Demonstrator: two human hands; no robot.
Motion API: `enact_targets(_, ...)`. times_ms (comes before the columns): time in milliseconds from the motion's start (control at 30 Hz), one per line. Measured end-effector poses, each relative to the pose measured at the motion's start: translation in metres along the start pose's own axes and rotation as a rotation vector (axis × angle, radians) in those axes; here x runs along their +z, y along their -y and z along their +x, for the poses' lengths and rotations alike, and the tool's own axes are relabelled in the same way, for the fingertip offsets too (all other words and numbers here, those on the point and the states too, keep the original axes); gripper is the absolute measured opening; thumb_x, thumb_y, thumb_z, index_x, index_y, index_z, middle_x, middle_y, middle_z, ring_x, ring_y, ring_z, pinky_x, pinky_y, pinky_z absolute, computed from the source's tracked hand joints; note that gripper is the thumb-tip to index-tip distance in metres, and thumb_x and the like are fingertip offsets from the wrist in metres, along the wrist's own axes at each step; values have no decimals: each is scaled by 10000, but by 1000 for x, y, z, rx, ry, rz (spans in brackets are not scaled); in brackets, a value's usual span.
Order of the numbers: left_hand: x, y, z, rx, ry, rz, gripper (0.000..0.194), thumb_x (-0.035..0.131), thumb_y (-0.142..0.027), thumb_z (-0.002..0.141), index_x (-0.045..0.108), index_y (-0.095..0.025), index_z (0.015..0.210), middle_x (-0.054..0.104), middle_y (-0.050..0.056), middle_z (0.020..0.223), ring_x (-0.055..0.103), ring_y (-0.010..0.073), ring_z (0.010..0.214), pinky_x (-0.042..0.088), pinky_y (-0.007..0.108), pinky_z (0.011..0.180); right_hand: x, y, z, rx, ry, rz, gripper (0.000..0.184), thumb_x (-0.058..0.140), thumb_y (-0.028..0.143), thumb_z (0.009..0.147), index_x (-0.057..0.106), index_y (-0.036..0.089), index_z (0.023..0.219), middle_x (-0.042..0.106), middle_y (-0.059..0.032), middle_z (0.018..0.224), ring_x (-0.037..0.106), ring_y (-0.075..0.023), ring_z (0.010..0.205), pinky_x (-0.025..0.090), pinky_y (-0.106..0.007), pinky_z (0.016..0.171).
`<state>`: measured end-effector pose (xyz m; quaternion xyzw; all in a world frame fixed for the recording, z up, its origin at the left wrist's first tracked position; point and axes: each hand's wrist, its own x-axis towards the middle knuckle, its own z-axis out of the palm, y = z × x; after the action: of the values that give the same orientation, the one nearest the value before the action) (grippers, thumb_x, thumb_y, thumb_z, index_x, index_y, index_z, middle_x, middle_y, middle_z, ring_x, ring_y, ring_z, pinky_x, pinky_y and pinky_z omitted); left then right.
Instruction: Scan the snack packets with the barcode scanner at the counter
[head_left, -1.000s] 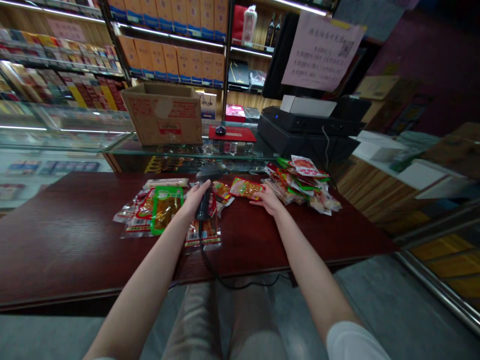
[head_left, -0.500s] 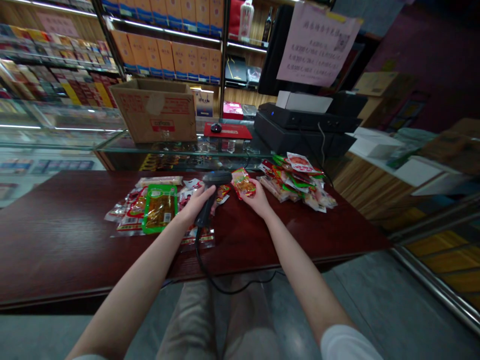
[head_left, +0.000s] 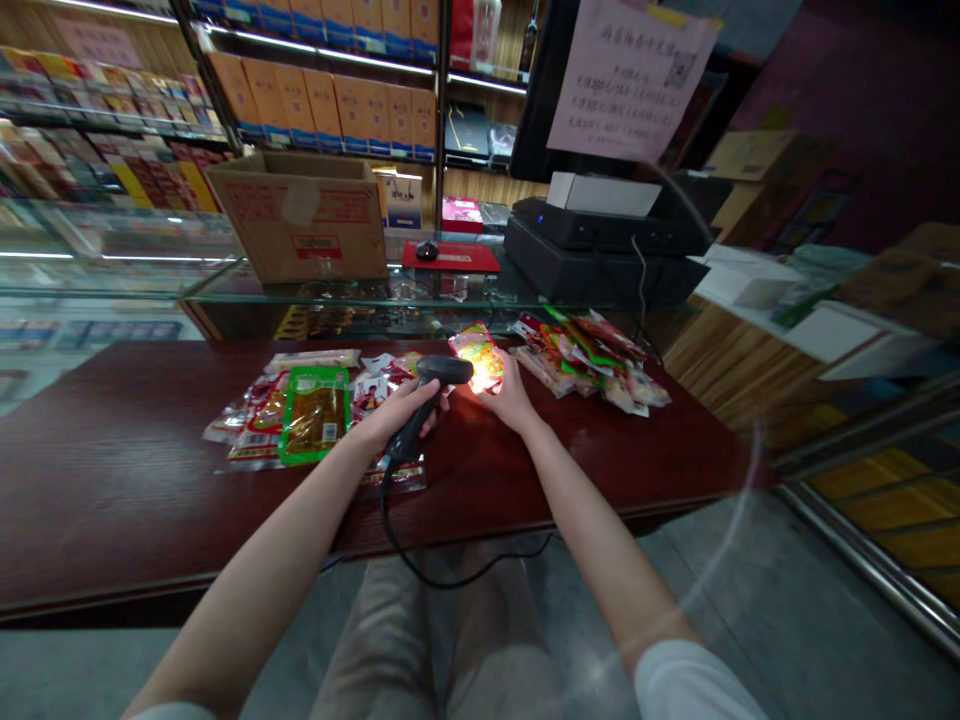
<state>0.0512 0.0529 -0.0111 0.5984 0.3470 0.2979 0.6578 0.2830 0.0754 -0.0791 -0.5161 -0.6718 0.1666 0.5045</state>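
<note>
My left hand (head_left: 405,412) is wrapped round the handle of a black barcode scanner (head_left: 444,370), its head pointing right. In my right hand (head_left: 513,396) is a small red and yellow snack packet (head_left: 478,356), held up in front of the scanner head and brightly lit by its light. Left of the scanner, a green-edged packet (head_left: 316,415) lies on top of several flat snack packets (head_left: 259,425). Right of my right hand sits a heap of mixed snack packets (head_left: 589,355). The scanner's cable (head_left: 397,540) hangs over the table's near edge.
The dark red wooden table (head_left: 135,470) meets a glass counter (head_left: 315,292) behind. On that counter stand an open cardboard box (head_left: 300,225), a mouse (head_left: 427,250) on a red mat (head_left: 472,257), and a black cash drawer (head_left: 600,262) below a monitor (head_left: 536,110).
The scanner head has tilted and come down slightly, and its light now shines on the packet. My right hand has turned the packet a little. The view has shifted slightly.
</note>
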Motion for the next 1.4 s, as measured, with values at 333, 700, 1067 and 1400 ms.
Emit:
enact_targets(333, -3, 7, 3, -16, -49, 0, 619, 621, -753, 742, 621, -147, 866, 544, -13, 506, 467, 94, 413, 333, 216, 423, -1, 6, -1, -8, 9, -35, 748, 702, 200, 754, 381, 228, 1429, 467, -121, 1307, 487, -268, 1285, 404, -459, 1140)
enact_targets(700, -11, 9, 5, -33, -92, -35, 618, 648, -731, 744, 653, -135, 909, 549, 0, 504, 493, 111, 411, 348, 216, 406, -9, 10, -1, 21, 24, -111, 715, 710, 223, 750, 398, 225, 1393, 485, -134, 1305, 494, -271, 1290, 387, -461, 1149)
enact_targets(1067, -16, 4, 5, -16, -149, -103, 575, 694, -709, 713, 577, -174, 887, 569, -12, 512, 502, 120, 409, 358, 232, 411, -90, -12, -53, 183, 66, -405, 639, 715, 246, 727, 493, 186, 1324, 548, -145, 1268, 553, -310, 1213, 424, -499, 1082)
enact_targets(1400, -20, -11, -4, -39, -167, -129, 506, 691, -646, 759, 644, -157, 881, 555, 6, 517, 505, 120, 413, 390, 228, 410, -95, 32, -89, 25, 122, -856, 284, 530, 255, 928, 677, 226, 1169, 607, -129, 1287, 522, -324, 1200, 386, -506, 1058)
